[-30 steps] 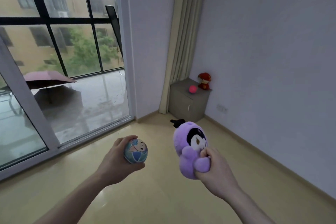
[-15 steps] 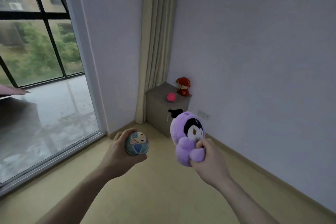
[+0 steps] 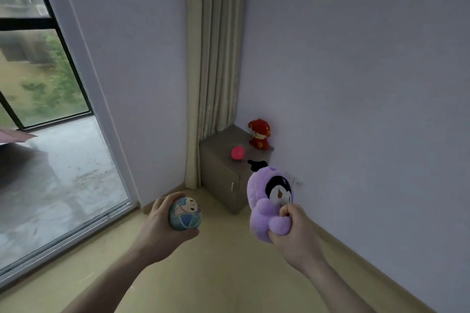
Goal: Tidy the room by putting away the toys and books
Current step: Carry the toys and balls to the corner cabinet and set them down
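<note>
Nearest are two bare arms that reach out over the yellow floor [image 3: 208, 274]. The left hand [image 3: 162, 229] is curled round a ball [image 3: 185, 214] with a cartoon face on it. The fingers wrap the ball from behind and below, so the face looks up. The right hand [image 3: 295, 234] squeezes a purple plush [image 3: 269, 203] low on its soft body. The plush stands upright in the grip, head on top, and its face looks back at the person. A small black bit sticks out at the top of its head.

A little farther, in the far corner, stands a grey cabinet [image 3: 223, 185] against the right wall, just beside a long curtain [image 3: 216, 58]. On its top sit a pink ball [image 3: 237, 152] and a red doll [image 3: 259, 133]. The doll is farther back, by the wall. The pink ball is nearer the front edge.

The cabinet lies straight ahead of both hands, and a bit higher in the view. It looks like the place for the toys. The right hand with the plush seems closer to it, since the head of the plush already covers part of the near right corner. So the plush will likely go down first, and the ball after. There is bare room on the left part of the top.

At the left is a big window [image 3: 45, 134] with wet ground outside.
</note>
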Demonstrator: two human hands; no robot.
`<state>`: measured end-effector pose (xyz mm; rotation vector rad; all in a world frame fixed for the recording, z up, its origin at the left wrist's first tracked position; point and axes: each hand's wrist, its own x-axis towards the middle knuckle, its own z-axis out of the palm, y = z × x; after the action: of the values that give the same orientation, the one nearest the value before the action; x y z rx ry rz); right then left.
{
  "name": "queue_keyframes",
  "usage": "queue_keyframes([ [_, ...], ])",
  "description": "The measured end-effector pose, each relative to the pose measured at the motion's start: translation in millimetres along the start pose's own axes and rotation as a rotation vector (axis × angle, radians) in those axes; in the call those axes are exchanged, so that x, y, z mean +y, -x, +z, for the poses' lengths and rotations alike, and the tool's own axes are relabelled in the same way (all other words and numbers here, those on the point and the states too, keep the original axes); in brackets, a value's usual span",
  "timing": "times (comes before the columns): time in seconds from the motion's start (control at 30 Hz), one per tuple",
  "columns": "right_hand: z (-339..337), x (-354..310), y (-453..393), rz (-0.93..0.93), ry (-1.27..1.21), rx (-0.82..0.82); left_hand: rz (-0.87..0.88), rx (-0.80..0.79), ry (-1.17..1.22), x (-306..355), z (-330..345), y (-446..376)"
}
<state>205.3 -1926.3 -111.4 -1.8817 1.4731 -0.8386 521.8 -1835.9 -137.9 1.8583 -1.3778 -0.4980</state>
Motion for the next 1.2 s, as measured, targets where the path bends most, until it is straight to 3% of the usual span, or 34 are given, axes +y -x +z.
queue_keyframes([
  [0.2, -6, 21, -112, -0.017, 0.021, -0.035, -0.033, -0.004, -0.035, 12, 31, -79],
  [0.43, 18, 38, -237, -0.047, 0.008, -0.124, -0.15, 0.001, -0.024, -25, 41, -184],
  [0.77, 62, 64, -412, -0.02, 0.012, 0.004, -0.252, -0.155, 0.145, -65, 81, -410],
  [0.93, 69, 78, -468, 0.047, 0.003, 0.014, -0.476, -0.21, 0.349, -74, 128, -505],
  [1.2, 88, 128, -623, 0.04, -0.031, 0.015, -0.717, -0.26, 0.239, -95, 222, -663],
])
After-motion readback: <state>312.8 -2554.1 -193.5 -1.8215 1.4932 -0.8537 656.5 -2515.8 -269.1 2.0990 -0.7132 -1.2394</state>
